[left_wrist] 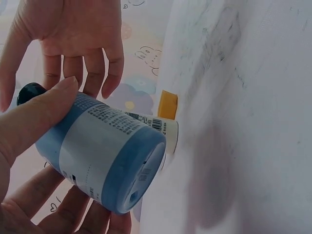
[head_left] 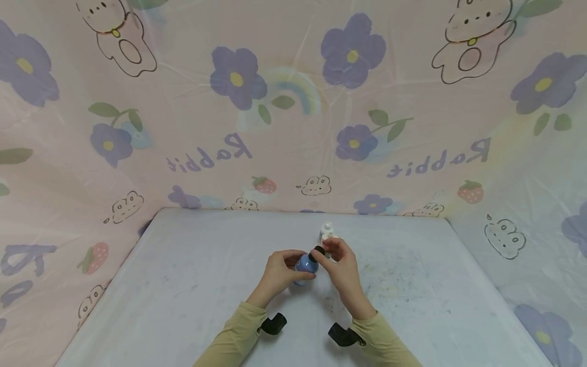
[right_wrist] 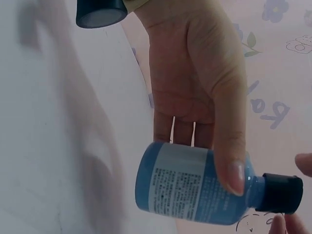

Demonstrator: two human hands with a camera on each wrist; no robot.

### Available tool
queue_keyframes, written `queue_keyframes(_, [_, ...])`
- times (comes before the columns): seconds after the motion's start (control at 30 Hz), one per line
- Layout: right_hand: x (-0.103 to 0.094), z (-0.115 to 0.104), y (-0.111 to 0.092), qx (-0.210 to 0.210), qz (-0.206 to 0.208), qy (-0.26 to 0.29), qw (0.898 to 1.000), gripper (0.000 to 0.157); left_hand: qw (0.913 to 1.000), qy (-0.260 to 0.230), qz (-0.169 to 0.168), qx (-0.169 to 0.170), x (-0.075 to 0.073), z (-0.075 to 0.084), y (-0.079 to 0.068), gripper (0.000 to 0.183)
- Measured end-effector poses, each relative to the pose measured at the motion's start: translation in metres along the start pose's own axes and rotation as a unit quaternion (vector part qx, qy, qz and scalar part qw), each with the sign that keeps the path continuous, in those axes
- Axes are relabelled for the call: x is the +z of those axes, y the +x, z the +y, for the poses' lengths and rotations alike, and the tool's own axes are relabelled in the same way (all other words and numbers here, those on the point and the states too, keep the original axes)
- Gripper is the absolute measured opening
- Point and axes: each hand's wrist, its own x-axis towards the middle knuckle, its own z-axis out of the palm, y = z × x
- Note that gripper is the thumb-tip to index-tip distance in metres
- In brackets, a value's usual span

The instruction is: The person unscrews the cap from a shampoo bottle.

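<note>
A blue bottle [head_left: 306, 263] with a black cap [head_left: 319, 250] and a pale printed label is held tilted above the table. My left hand [head_left: 281, 270] grips its body, thumb on one side and fingers on the other, as the right wrist view also shows. The left wrist view shows the bottle's base facing the camera. My right hand [head_left: 341, 265] is at the cap, its thumb and fingers spread around it. In the right wrist view its fingertips [right_wrist: 304, 164] stand just off the cap.
Behind the right hand stands a white bottle [head_left: 327, 227], with another pale container partly hidden by the fingers. A yellow block-shaped piece [left_wrist: 168, 105] shows beside a labelled container in the left wrist view. The white table [head_left: 206, 265] has smudges at right; a patterned curtain surrounds it.
</note>
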Motion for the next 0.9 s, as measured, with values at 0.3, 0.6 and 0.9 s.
queue_keyframes(0.3, [0.0022, 0.0015, 0.0020, 0.006, 0.005, -0.011, 1.000, 0.031, 1.0000, -0.002, 0.001, 0.000, 0.0009, -0.0017, 0.0004, 0.048])
queue_keyframes(0.6, [-0.0017, -0.0002, -0.0010, 0.004, -0.021, -0.015, 1.000, 0.028, 1.0000, -0.003, 0.002, -0.005, 0.0010, -0.0022, 0.0003, 0.048])
queue_keyframes(0.9, [-0.0070, -0.0031, -0.0045, -0.004, -0.055, 0.021, 0.998, 0.033, 1.0000, 0.002, 0.004, -0.007, 0.0005, -0.0002, 0.0002, 0.050])
